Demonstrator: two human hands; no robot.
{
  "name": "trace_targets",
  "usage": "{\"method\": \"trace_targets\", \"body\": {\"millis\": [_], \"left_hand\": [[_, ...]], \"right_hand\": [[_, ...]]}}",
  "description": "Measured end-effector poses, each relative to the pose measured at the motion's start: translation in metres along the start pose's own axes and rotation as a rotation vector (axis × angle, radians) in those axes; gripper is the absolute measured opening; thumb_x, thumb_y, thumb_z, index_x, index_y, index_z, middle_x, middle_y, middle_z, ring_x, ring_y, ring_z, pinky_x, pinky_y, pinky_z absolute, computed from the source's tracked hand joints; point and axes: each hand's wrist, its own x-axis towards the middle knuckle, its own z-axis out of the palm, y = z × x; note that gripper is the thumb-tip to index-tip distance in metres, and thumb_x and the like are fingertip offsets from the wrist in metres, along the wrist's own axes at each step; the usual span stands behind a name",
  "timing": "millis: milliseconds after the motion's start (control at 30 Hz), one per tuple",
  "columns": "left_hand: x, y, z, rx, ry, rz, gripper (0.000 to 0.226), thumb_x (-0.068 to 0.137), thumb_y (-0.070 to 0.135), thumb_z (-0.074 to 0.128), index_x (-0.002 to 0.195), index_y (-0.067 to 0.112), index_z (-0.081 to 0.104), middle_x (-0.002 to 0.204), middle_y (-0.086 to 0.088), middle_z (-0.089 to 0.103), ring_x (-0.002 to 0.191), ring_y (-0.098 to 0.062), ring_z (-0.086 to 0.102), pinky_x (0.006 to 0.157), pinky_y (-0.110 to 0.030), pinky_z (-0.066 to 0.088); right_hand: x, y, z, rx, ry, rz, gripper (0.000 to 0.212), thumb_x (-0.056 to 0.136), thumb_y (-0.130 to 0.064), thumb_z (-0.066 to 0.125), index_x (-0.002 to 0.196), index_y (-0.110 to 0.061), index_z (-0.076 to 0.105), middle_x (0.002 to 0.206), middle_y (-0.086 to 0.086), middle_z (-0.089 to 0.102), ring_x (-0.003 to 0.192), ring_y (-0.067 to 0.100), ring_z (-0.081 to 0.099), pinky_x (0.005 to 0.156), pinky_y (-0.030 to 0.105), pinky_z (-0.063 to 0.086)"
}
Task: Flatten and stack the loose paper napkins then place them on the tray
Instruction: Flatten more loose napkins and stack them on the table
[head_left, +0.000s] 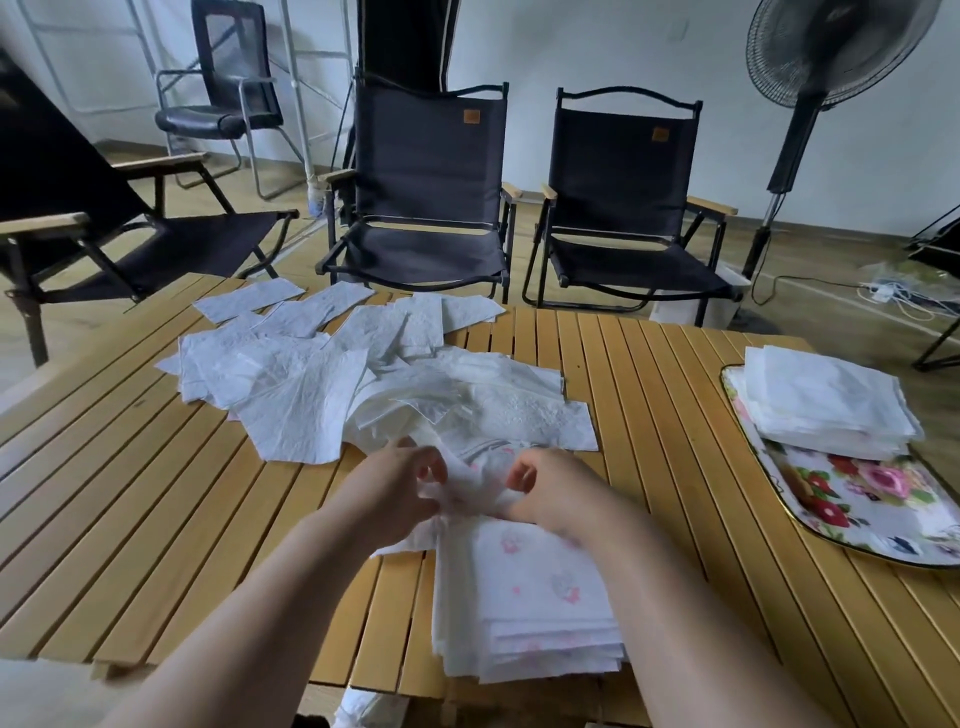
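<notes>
Tray (852, 514), flat, round-cornered and printed with red and pink flowers inside a dark rim, lies at the right edge of the worktop (156, 493) and carries a squared stack of white napkins (826, 405) on its far half. At the near edge, between the forearms, sits a second stack (530, 597) of thin napkins with a faint pink print, its edges fairly even. Just beyond it the left hand (400, 488) and right hand (550, 488), close together, both pinch one crumpled napkin (470, 483) with curled fingers. Farther back, loose napkins (311, 374) spread in an untidy heap, soft, embossed and creased, many overlapping. The worktop is made of narrow yellow wooden slats. Behind it stand black fabric folding chairs (426, 171) with wooden armrests, a black office chair (223, 78) and, at the right, a pedestal fan (831, 47), on a wood-look floor (810, 249) before a pale wall (571, 52).
</notes>
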Motion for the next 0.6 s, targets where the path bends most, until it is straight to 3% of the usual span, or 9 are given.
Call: {"method": "trace_targets", "body": {"millis": [200,333,467,600], "left_hand": [[0.007,0.003,-0.004,-0.068,0.102,0.003,0.006,0.089,0.028,0.072,0.095,0.029,0.071,0.103,0.01,0.062,0.074,0.0,0.052,0.059,-0.013,0.038],[0.006,0.009,-0.011,-0.213,0.172,-0.002,0.005,0.088,0.029,0.074,0.087,0.032,0.07,0.096,0.015,0.065,0.079,-0.003,0.061,0.06,-0.017,0.042],[0.001,0.014,-0.016,-0.273,0.209,0.026,0.003,0.09,0.027,0.071,0.089,0.026,0.069,0.093,0.015,0.062,0.079,0.002,0.06,0.051,-0.01,0.04],[-0.001,0.014,-0.018,-0.34,0.238,0.006,0.003,0.092,0.027,0.069,0.089,0.025,0.067,0.094,0.01,0.064,0.079,-0.001,0.061,0.054,-0.014,0.041]], "right_hand": [[0.001,0.009,0.003,0.061,0.058,-0.054,0.026,0.076,-0.036,0.082,0.096,-0.031,0.065,0.106,-0.007,0.059,0.085,0.01,0.058,0.055,0.023,0.048],[-0.002,0.009,0.0,0.093,0.095,-0.118,0.043,0.071,-0.042,0.087,0.108,-0.033,0.066,0.107,-0.012,0.051,0.091,0.012,0.057,0.062,0.026,0.052],[-0.002,0.006,-0.002,0.102,0.161,-0.218,0.031,0.077,-0.041,0.082,0.106,-0.037,0.07,0.107,-0.012,0.052,0.088,0.007,0.052,0.066,0.024,0.043],[-0.003,0.003,-0.003,0.092,0.146,-0.234,0.022,0.081,-0.037,0.075,0.103,-0.037,0.072,0.107,-0.013,0.06,0.095,0.009,0.058,0.075,0.029,0.051]]}}
